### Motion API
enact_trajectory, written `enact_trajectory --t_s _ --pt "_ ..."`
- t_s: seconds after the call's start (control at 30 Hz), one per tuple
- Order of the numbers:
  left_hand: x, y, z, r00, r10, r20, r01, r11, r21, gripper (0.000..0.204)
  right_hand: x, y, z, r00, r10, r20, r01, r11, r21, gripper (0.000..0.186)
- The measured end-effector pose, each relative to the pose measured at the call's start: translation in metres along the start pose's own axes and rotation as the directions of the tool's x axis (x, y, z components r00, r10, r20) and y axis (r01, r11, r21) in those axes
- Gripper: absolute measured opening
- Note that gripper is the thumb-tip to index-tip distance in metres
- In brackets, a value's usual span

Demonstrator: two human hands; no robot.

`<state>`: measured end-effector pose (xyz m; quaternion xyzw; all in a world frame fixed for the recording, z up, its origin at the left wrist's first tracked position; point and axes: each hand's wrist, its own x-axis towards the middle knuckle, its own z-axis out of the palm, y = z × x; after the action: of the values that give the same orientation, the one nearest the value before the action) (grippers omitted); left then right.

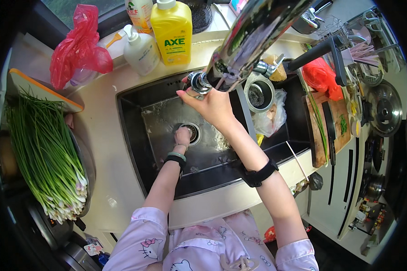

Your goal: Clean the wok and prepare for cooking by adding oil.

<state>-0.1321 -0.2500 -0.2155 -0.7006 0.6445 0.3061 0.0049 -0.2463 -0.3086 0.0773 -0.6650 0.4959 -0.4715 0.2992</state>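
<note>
Both of my arms reach into the dark steel sink (153, 117). My left hand (182, 136) is down at the round drain (194, 139), its fingers curled into it; what they hold is hidden. My right hand (212, 108) grips the chrome faucet head (199, 82), below the tall shiny faucet column (237, 45). Small pale scraps (222, 143) lie on the sink floor beside the drain. In the right basin sit a metal container (259, 95) and a clear plastic bag (269, 122).
Green onions (45, 153) fill a bowl at left. Soap bottles (169, 36) and a pink bag (72, 63) line the back ledge. A cutting board (321, 144) with a knife (331, 135) and a red bag (321, 72) are at right, a pale stick (297, 160) near the front.
</note>
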Motion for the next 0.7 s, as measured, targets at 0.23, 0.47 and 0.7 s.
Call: enact_trajectory --t_s 0.23,0.47,0.7 --pt "0.016 -0.005 -0.005 0.989 -0.02 0.145 0.005 0.994 0.108 0.013 0.002 -0.007 0.008 0.998 0.049 0.037 -0.048 0.998 -0.038 0.027" --pt "0.006 -0.016 0.0 0.992 0.057 0.113 -0.047 0.995 -0.086 0.017 0.002 -0.006 0.005 0.999 -0.051 0.0 0.051 0.998 -0.046 0.023" --pt "0.013 -0.015 0.011 0.989 -0.023 0.149 0.022 1.0 0.007 0.018 -0.003 -0.005 0.008 1.0 -0.021 0.019 0.02 1.0 0.009 0.021"
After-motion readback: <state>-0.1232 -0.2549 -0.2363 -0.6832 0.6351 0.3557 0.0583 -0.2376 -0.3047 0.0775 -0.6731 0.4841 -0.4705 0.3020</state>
